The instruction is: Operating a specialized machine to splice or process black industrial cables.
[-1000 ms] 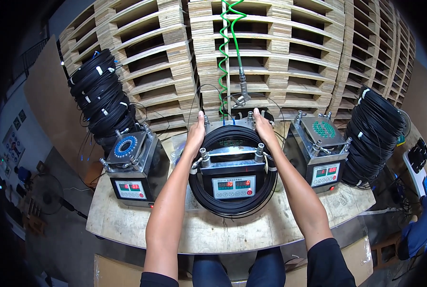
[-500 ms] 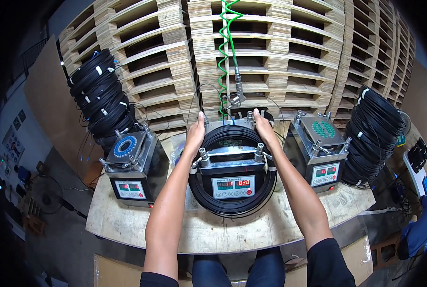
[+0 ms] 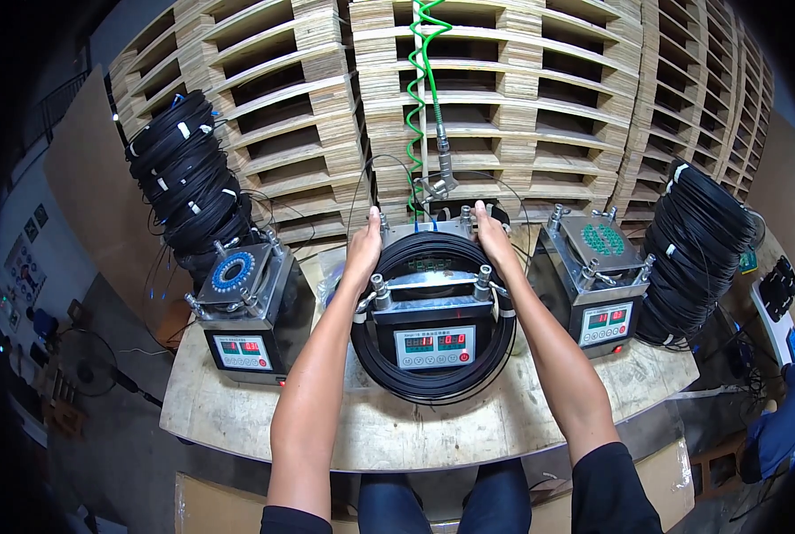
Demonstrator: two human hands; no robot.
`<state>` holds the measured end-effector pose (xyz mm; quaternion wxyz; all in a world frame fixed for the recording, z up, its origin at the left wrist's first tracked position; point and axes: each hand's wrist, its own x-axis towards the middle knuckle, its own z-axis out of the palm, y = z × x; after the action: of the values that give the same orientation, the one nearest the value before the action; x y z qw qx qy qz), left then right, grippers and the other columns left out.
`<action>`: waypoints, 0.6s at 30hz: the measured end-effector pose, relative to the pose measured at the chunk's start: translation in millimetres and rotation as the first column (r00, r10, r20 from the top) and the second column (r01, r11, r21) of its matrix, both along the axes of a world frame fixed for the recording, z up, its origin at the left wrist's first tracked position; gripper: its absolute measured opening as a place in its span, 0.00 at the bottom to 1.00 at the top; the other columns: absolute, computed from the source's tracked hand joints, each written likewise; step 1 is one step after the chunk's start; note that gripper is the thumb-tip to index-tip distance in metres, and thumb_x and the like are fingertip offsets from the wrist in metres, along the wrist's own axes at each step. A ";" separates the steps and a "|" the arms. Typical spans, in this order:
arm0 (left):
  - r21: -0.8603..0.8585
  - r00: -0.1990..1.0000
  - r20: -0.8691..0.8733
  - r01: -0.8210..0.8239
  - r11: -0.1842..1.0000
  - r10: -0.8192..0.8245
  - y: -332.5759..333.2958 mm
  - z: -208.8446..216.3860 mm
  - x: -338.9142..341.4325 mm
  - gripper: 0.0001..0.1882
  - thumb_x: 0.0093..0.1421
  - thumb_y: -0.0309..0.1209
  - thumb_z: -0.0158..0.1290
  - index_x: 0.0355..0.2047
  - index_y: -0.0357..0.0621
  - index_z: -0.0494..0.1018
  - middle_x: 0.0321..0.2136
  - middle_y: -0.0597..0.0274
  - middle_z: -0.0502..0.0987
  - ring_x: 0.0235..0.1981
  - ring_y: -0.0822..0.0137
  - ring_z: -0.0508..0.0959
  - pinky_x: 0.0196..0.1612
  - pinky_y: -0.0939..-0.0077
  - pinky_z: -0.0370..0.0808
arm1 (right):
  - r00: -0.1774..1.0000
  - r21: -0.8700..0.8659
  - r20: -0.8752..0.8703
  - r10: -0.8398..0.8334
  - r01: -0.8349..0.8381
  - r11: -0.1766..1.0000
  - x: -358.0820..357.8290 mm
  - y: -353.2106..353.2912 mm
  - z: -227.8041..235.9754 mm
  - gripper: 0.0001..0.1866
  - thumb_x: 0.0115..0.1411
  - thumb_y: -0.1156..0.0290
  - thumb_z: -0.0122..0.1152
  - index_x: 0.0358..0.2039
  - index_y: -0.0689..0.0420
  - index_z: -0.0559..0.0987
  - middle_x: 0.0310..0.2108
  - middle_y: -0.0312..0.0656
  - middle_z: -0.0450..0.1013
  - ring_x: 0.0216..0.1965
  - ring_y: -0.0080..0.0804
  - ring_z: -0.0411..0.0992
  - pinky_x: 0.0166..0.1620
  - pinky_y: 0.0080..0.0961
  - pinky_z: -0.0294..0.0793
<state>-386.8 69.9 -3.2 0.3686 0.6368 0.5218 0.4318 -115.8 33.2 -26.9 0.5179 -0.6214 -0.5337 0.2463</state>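
A ring-shaped coil of black cable (image 3: pixel 433 392) lies around the front and top of the middle polishing machine (image 3: pixel 435 305), a metal-topped box with a red digital display. At its far left corner, my left hand (image 3: pixel 365 254) is closed with the thumb pointing up, beside a metal post. My right hand (image 3: pixel 493 238) is closed the same way at the far right corner. The fingers of both hands are mostly hidden, so what they grip does not show. Blue-tipped cable ends (image 3: pixel 435 225) stand between my hands. The coil hides part of the machine's top plate.
A similar machine (image 3: pixel 244 307) with a ring of blue connectors stands left, another (image 3: pixel 593 276) with green pieces right. Tall cable coil stacks (image 3: pixel 184 178) (image 3: pixel 696 258) flank them. A green air hose (image 3: pixel 413 116) hangs before wooden pallets (image 3: pixel 495 53). The wooden table (image 3: pixel 415 445) ends near my legs.
The digits on the machines' displays have changed. My right hand has shifted very slightly; my left hand and the cable coil stay in place.
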 end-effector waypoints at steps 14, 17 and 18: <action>0.163 0.986 -0.164 0.039 0.986 -0.012 0.1 -2.1 2.9 0.26 0.68 0.41 0.47 0.61 0.39 0.69 0.55 0.47 0.76 0.57 0.59 0.75 0.58 0.73 0.67 | 0.927 -0.151 -0.232 -0.295 0.265 0.952 38.6 90.1 -30.1 0.26 0.65 0.46 0.56 0.32 0.61 0.78 0.22 0.45 0.76 0.15 0.32 0.72 0.16 0.31 0.67; 0.070 0.993 -0.098 0.076 0.995 -0.069 6.1 -13.6 15.8 0.26 0.67 0.37 0.48 0.62 0.38 0.68 0.57 0.49 0.75 0.57 0.62 0.75 0.59 0.75 0.66 | 0.809 -0.058 -0.081 -0.582 0.579 0.813 44.4 105.2 -48.9 0.29 0.54 0.45 0.70 0.29 0.65 0.80 0.31 0.54 0.80 0.32 0.43 0.80 0.37 0.37 0.78; 0.050 0.993 -0.119 0.007 0.999 -0.001 4.2 -11.9 -20.8 0.26 0.67 0.37 0.48 0.62 0.38 0.67 0.57 0.49 0.75 0.57 0.62 0.74 0.59 0.75 0.66 | 0.846 -0.152 -0.176 -0.503 0.481 0.863 -8.4 103.6 -32.9 0.29 0.49 0.46 0.74 0.30 0.65 0.81 0.36 0.58 0.80 0.43 0.45 0.79 0.49 0.36 0.75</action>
<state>-407.6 74.1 -15.1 0.3218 0.6715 0.5303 0.4053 -124.2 136.8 -59.8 0.5846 -0.7335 -0.2858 0.1961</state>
